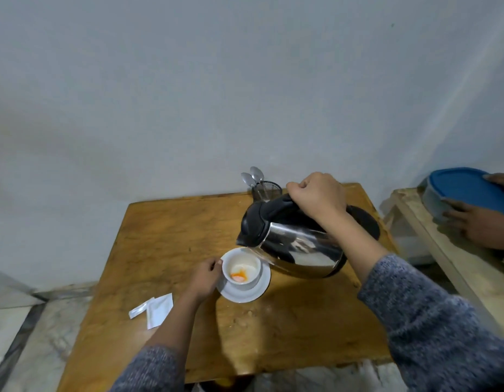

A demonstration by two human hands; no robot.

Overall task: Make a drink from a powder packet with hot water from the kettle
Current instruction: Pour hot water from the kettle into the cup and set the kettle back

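The torn packet [154, 309] lies empty on the table [166, 236], well left of the cup, so the powder step looks done. The left hand [203, 275] pinches the cup [241, 269] on its saucer [245, 292]; orange powder sits wet at the bottom. The right hand [318, 198] grips the tilted kettle [296, 244], spout over the rim. Filling and stirring seem left; spoons [252, 178] wait behind.

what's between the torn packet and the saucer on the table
The left hand and its forearm, gripping the cup on the saucer; packet lies beyond. Head view.
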